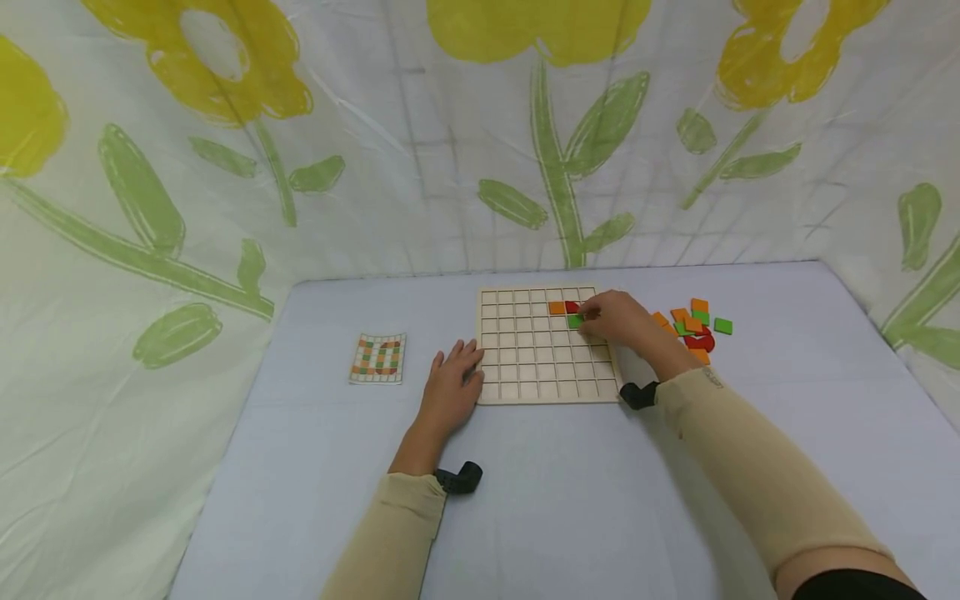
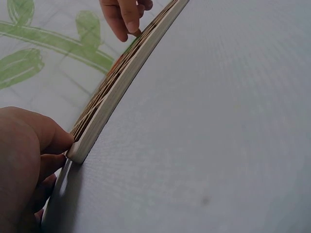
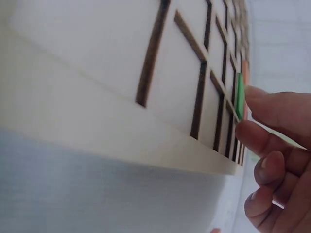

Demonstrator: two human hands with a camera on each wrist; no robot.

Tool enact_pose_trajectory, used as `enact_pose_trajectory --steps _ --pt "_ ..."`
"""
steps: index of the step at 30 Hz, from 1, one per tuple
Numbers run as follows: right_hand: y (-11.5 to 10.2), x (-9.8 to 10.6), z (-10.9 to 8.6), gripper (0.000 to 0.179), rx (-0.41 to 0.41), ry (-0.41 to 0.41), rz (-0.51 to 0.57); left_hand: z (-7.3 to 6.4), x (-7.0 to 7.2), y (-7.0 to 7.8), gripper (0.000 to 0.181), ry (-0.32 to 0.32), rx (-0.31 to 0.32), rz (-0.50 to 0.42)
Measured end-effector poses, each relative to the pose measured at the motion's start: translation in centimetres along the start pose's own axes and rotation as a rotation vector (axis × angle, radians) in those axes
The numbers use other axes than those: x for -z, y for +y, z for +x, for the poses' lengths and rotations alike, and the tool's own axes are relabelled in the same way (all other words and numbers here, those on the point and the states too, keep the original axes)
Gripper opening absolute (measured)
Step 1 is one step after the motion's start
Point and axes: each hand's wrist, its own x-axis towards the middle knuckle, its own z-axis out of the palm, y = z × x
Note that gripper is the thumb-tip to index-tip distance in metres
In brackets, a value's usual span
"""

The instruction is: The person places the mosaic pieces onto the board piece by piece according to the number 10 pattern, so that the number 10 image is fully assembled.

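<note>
A: Go big to small. Backdrop?

B: White cloth point(image 1: 375, 225) with yellow flowers and green leaves, behind and at both sides of the table.

A: Next?

B: Table point(image 1: 562, 500), pale covering. Beige sleeves point(image 1: 727, 467) reaching over from the near side.

A: Board?

B: Wooden grid board point(image 1: 525, 375), flat on the table, around the middle. Mostly bare squares.

A: Hands?

B: Left hand point(image 1: 450, 387) with fingers loosely extended, touching the board's left edge near the close corner. Right hand point(image 1: 618, 321) over the board's right part, thumb and index finger pinching the green tile, other fingers curled in.

A: Off the board?

B: Pile of tiles point(image 1: 693, 323) to the right, orange, green and red, some overlapping. Patterned card point(image 1: 377, 359) to the left, apart from the board, same colours on a grid. Black wrist gadgets point(image 1: 460, 477), one per wrist.

A: Smallest?

B: Orange tile point(image 1: 556, 308) and red tile point(image 1: 572, 307) side by side near the far edge. Green tile point(image 1: 574, 321) just nearside of the red, at the right fingertips.
</note>
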Motion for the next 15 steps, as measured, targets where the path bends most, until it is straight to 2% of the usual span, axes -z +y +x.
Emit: enact_pose_trajectory --steps 5,10,15 --pt "1.0 0.9 -1.9 0.038 -0.053 0.038 0.07 0.0 0.0 0.0 0.043 -0.003 -0.012 0.0" --pt "3.6 2.3 -3.5 0.041 -0.096 0.099 0.105 0.0 0.1 0.0 0.043 -0.003 -0.017 0.006" --pt "6.1 3.7 -4.7 0.044 -0.175 0.146 0.12 0.0 0.0 -0.1 0.044 -0.001 -0.011 0.006"
